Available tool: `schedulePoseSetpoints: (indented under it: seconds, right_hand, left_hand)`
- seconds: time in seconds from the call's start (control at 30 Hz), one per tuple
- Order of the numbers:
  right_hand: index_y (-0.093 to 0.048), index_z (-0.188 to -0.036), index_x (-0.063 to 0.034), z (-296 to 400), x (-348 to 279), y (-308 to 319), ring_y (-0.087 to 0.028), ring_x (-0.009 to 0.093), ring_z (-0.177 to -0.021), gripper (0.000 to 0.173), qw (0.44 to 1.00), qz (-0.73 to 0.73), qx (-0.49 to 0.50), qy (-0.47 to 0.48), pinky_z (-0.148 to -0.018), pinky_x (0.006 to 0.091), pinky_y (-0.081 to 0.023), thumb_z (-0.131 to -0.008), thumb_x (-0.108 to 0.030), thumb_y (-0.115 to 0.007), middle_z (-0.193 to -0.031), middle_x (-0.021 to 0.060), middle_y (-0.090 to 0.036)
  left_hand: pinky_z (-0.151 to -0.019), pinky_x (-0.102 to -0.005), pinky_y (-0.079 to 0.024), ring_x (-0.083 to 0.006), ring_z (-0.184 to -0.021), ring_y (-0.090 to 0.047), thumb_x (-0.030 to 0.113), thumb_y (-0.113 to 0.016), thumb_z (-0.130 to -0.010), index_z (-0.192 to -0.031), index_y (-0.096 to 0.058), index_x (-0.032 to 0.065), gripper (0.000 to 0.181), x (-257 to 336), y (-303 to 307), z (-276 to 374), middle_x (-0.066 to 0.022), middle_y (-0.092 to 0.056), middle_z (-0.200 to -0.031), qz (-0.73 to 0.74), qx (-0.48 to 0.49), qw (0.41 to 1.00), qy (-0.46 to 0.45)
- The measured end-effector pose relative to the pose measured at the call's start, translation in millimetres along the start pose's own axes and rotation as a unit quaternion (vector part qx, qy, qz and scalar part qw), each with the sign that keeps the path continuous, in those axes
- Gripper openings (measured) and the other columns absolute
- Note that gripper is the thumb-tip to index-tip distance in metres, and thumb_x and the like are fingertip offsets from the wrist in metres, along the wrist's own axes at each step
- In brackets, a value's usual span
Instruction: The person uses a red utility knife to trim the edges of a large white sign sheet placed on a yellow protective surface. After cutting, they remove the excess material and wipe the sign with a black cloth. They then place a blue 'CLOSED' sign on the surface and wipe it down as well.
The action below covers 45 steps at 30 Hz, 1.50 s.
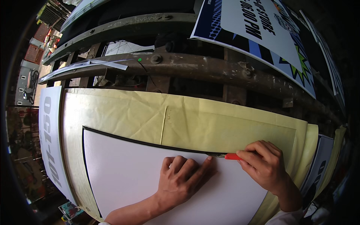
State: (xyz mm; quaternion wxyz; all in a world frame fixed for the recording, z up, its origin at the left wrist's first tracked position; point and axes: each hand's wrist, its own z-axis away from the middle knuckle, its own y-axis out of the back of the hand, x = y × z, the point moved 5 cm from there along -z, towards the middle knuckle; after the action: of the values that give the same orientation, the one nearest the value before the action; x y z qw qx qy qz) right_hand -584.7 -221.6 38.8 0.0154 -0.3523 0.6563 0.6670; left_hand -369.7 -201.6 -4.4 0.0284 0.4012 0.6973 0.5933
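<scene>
A white sheet (126, 168) with a black strip (135, 139) along its far and left edges lies on pale yellow sheeting (219, 123). My right hand (265, 164) grips a red-handled cutter (233, 156). Its metal blade points left and meets the sheet's far edge at the dark strip. On the white surface rests my left hand (180, 178), holding nothing. Its fingers are bent apart, and one reaches toward the far edge, just left of the blade tip. The blade's very tip is hard to make out.
Beyond the yellow sheeting run bolted metal beams (191, 66) with dark gaps between them. Thin white offcut strips (84, 66) lie on the nearer beam. A printed board (261, 45) rests at the upper right. Another board with large printed digits (52, 135) stands along the left edge.
</scene>
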Motion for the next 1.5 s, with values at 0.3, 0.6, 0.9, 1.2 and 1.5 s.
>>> schedulePoseSetpoints:
  seconds: [0.3, 0.6, 0.9, 1.2, 1.5]
  right_hand:
    - [-0.075, -0.103, -0.0065, 2.8, 4.7, -0.6, -0.065, 0.019, -0.071, 0.035, 1.0, -0.005, -0.005, -0.012, -0.06, 0.0334, -0.052, -0.071, 0.001, -0.087, -0.086, 0.0047, -0.062]
    - [-0.074, -0.101, -0.0055, 3.8, 8.3, 2.8, -0.066, 0.019, -0.071, 0.032, 0.999, -0.012, -0.018, -0.023, -0.06, 0.0333, -0.053, -0.072, 0.001, -0.087, -0.087, 0.0053, -0.062]
    - [-0.075, -0.099, -0.005, 9.0, 13.2, 7.8, -0.066, 0.02, -0.072, 0.032, 0.999, -0.005, -0.027, -0.029, -0.061, 0.0337, -0.053, -0.071, 0.002, -0.086, -0.087, 0.0059, -0.062]
    - [-0.076, -0.101, -0.0048, 17.7, 21.7, 15.4, -0.066, 0.021, -0.074, 0.036, 0.999, -0.001, -0.034, -0.038, -0.062, 0.0339, -0.055, -0.067, 0.004, -0.085, -0.088, 0.0061, -0.064]
    - [-0.076, -0.1, -0.0043, 30.5, 29.3, 23.7, -0.067, 0.021, -0.075, 0.033, 0.997, 0.001, -0.038, -0.062, -0.063, 0.0346, -0.055, -0.069, 0.004, -0.086, -0.089, 0.0066, -0.064]
  left_hand:
    - [-0.066, -0.0355, -0.031, -0.0172, -0.07, -0.042, 0.031, -0.092, -0.077, -0.131, -0.074, 0.0185, 0.058, -0.5, -0.4, -0.8, 0.0035, -0.046, -0.08, 0.011, 0.005, 1.0, 0.006]
    - [-0.065, -0.0358, -0.032, -0.0176, -0.07, -0.043, 0.032, -0.092, -0.077, -0.13, -0.074, 0.0182, 0.058, -0.5, -0.1, -0.5, 0.0033, -0.047, -0.079, 0.008, 0.003, 1.0, 0.006]
    - [-0.067, -0.0348, -0.033, -0.0175, -0.072, -0.043, 0.031, -0.088, -0.083, -0.13, -0.073, 0.0152, 0.052, 0.3, 1.5, -1.4, 0.0023, -0.046, -0.081, 0.005, 0.002, 1.0, 0.007]
    - [-0.066, -0.0366, -0.033, -0.0187, -0.07, -0.045, 0.032, -0.094, -0.074, -0.13, -0.075, 0.0192, 0.06, 0.0, 0.1, -1.6, 0.003, -0.049, -0.08, -0.001, -0.002, 1.0, 0.01]
    - [-0.066, -0.0369, -0.034, -0.0193, -0.07, -0.045, 0.031, -0.094, -0.073, -0.127, -0.075, 0.0193, 0.058, 0.5, -0.2, -1.6, 0.0029, -0.05, -0.078, -0.006, 0.002, 1.0, 0.013]
